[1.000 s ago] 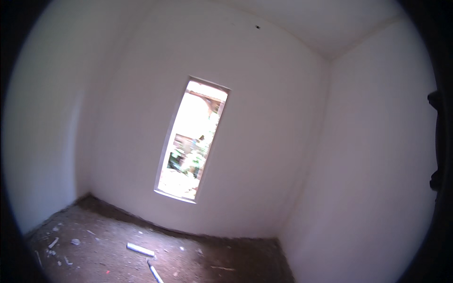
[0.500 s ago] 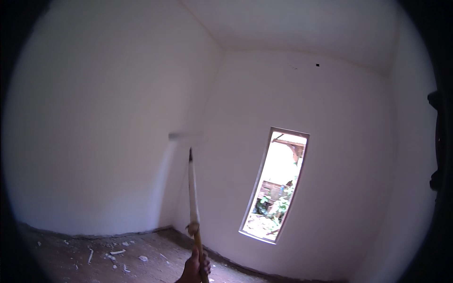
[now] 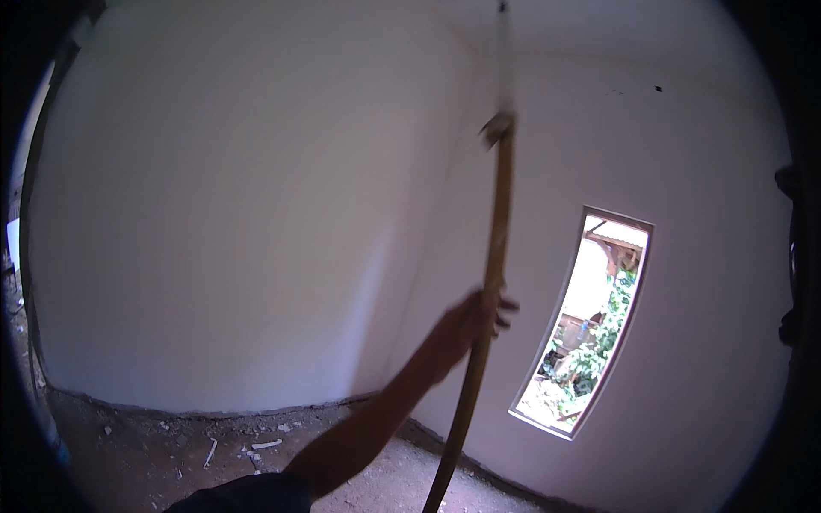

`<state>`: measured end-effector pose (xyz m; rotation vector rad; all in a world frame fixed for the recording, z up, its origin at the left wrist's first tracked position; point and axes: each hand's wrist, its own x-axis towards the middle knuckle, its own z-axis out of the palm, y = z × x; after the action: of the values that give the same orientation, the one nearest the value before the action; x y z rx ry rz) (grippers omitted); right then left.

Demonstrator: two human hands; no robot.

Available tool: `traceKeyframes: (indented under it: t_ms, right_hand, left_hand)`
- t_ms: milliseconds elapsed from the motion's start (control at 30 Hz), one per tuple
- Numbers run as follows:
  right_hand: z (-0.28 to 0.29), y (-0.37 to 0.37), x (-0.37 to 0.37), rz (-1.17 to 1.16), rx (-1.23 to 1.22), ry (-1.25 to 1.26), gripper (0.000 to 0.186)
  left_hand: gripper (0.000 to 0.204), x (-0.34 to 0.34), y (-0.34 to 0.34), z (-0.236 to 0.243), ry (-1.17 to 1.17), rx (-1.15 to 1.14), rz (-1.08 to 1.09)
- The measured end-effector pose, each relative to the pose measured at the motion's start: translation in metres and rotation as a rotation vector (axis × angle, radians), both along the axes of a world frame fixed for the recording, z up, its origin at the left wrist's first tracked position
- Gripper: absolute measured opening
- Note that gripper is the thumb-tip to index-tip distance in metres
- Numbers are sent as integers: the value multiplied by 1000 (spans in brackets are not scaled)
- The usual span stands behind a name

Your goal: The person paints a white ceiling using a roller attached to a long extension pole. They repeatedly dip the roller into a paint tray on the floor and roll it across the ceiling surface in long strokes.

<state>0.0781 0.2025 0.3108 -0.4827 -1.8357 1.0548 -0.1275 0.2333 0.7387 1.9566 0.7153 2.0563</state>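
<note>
Holds a long yellow-brown pole [image 3: 502, 192] in the left grip [image 3: 472, 315], closed round the shaft, hand to the left of it and fingertips showing past its right side. Cannot make out the thumb clearly through the blur. Passes, as a pole, right through the grip, in view both above and below. Rises almost upright above it to a rough, ragged joint [image 3: 499, 128], then continues as a paler, blurred upper shaft [image 3: 505, 73] to a dark tip [image 3: 503, 7] at the top of the view. Slants down and leftward below the grip, out past the lower edge of the view; cannot see the bottom end.

Extends a bare forearm [image 3: 376, 421] from a dark sleeve [image 3: 248, 496], up and rightward to the pole. Cannot tell the state of the right grip, out of view.

Shows, behind the pole, a pale far wall [image 3: 718, 256] with a narrow window [image 3: 590, 321] to the right of the grip. Shows whitish scraps [image 3: 267, 445] on the brown floor [image 3: 137, 470], near the edge along the left wall [image 3: 214, 214], well below the grip.
</note>
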Motion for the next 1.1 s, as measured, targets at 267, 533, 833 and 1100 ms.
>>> traceKeyframes:
  t_ms: [267, 533, 833, 1100]
  right_hand:
    - [152, 64, -176, 366, -456, 327, 10]
    - [220, 93, -253, 677, -354, 386, 32]
    - [252, 239, -350, 850, -303, 402, 47]
    - [346, 429, -486, 902, -376, 411, 44]
  left_hand:
    - [93, -94, -75, -450, -76, -822, 211]
    - [60, -114, -116, -570, -75, -1238, 572]
    - [57, -208, -21, -673, -150, -1559, 565]
    - [48, -377, 172, -611, -151, -1331, 704]
